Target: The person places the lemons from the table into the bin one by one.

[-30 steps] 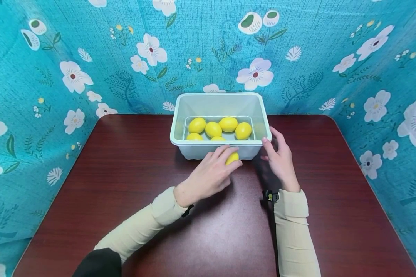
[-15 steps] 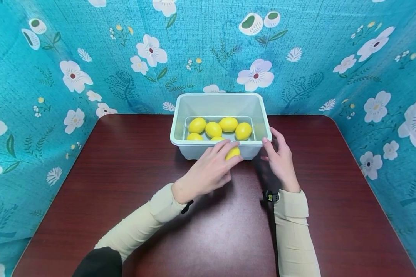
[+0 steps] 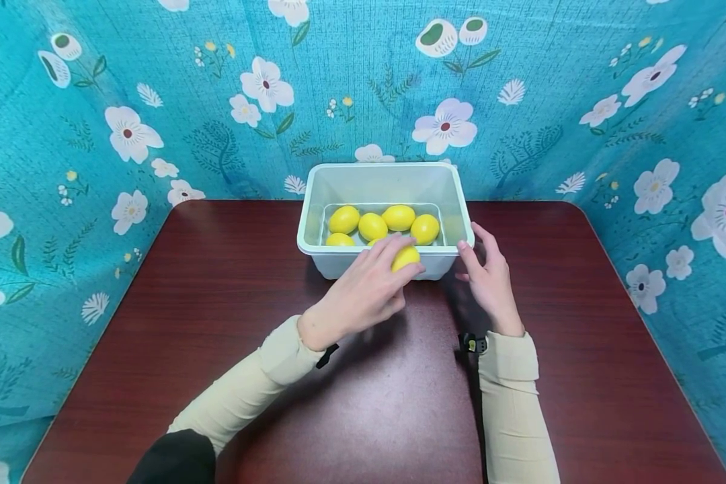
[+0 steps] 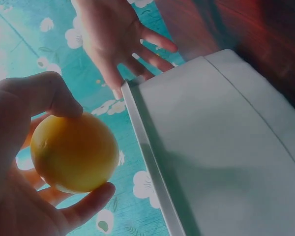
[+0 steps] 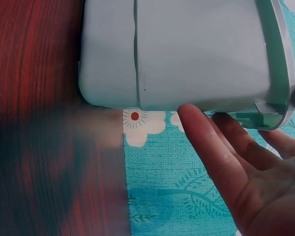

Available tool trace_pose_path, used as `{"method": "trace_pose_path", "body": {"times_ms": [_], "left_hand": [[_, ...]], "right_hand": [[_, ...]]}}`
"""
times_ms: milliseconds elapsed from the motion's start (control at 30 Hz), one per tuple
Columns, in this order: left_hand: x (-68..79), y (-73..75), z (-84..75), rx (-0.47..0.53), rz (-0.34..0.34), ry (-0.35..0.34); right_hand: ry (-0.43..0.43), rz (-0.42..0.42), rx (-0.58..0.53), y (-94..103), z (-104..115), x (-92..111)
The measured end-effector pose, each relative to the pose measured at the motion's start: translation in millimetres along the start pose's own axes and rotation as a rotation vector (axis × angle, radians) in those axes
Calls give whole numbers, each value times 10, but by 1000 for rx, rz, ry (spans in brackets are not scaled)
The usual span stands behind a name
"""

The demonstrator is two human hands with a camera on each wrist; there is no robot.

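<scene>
In the head view my left hand (image 3: 363, 286) holds a yellow lemon (image 3: 407, 258) at the front rim of a pale plastic bin (image 3: 333, 249). Seen from the left wrist, the thumb and fingers wrap around the lemon (image 4: 74, 153), which is apart from the bin wall. My right hand (image 3: 492, 286) touches the bin's front right corner, thumb at the rim and fairly straight fingers along the outer side. Several more lemons (image 3: 425, 229) lie on the bin's floor; the front wall and my left fingers partly hide the nearest ones.
The bin stands at the back of a dark red-brown table (image 3: 230, 282). Just behind it hangs a blue flowered cloth (image 3: 363, 81), which also covers both sides. Black straps with small devices (image 3: 473, 343) sit on the wrists.
My left hand has risen slightly with the lemon, from below the front rim to level with it. The right hand and the bin have stayed in place.
</scene>
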State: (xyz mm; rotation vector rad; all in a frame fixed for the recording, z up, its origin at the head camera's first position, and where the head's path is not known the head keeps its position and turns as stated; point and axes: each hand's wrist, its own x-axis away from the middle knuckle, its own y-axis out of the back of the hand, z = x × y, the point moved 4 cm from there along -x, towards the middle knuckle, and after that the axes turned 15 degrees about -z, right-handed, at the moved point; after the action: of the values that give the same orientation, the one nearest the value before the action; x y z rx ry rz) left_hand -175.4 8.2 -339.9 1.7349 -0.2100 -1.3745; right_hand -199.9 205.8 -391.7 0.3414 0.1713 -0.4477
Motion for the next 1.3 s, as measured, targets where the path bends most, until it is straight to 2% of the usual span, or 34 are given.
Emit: {"method": "trace_pose_path", "body": {"times_ms": [500,800,933,1300], "left_hand": [[-172,7,-112,-7,-46,51],[-236,15,-117,2,-146,93],[-254,27,-65,19,-178,113],[-298,20,91,22,-180,159]], "right_hand": [[29,36,-10,126,-31,-11],[32,56,-21,181,-64,-19],[30,50,-17,167,-53,-28],[3,46,-7,125,-48,-40]]}}
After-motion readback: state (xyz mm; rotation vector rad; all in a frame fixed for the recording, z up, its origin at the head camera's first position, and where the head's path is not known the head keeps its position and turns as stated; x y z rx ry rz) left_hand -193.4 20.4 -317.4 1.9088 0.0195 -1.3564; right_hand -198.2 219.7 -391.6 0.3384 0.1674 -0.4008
